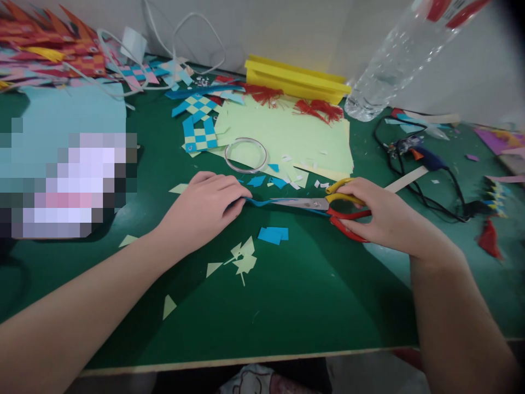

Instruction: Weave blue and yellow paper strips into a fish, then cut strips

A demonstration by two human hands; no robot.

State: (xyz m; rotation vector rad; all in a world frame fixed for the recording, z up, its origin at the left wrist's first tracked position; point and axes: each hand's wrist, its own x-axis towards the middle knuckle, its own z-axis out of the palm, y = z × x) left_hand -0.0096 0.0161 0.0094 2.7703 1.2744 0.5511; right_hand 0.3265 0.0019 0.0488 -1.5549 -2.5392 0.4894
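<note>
Far left, back edge: a heap of woven paper pieces (49, 44) in red, orange and pink, with white cable (180, 33) looped over it. Below that, a pale blue sheet (74, 109) on the green worktop (311, 295).

Left of centre: two blue-and-cream woven squares (199, 134), a clear tape ring (246, 155) lying on light green paper (295, 137).

My left hand (205, 210): palm down on the worktop, grip pressed together, fingertips pinching the end of a thin blue paper strip (260, 202).

Below it: cream paper offcuts (244, 257) and a small blue rectangle (273, 234), loose on the worktop.

Centre: the strip lies flat, running into the blades of the scissors (311, 204), blades nearly shut on it.

My right hand (385, 216): grip curled through the yellow and red handles, holding the scissors low over the worktop.

Back centre: yellow tray (295, 79), red thread tufts (320, 109) just before it.

Right: a clear plastic bottle (394, 60), tilted; a black cord (430, 191); paper scraps at the far edge.
</note>
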